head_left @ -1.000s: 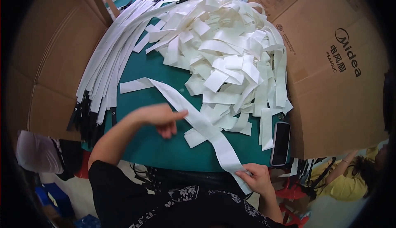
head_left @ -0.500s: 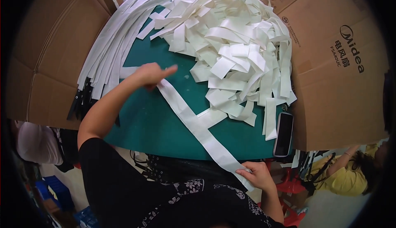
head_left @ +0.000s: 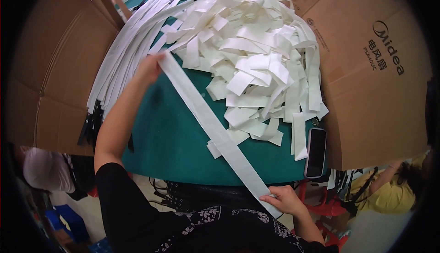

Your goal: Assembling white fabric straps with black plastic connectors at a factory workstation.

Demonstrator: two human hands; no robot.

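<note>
A: Where did the long, flat, white fabric-like strip [head_left: 207, 115] lie?

B: Slantwise across the dark-green table [head_left: 165, 138], its near end over the edge. Its long axis ran from the right hand [head_left: 285, 199], which pinched it firmly, away and leftward to the left hand [head_left: 149, 68]. Blur hid whether that one gripped.

A: Counts?

B: One strip spanning two hands. Beyond the right pinch, one heap of loose white strips [head_left: 261, 60], too tangled to count; beyond and rightward, one black-screened phone [head_left: 316, 152]; flanking both hands, two brown cardboard panels [head_left: 376, 125].

A: Against half a second earlier?

B: The far stretch, bent leftward then, had straightened; the left hand had moved farther out.
</note>
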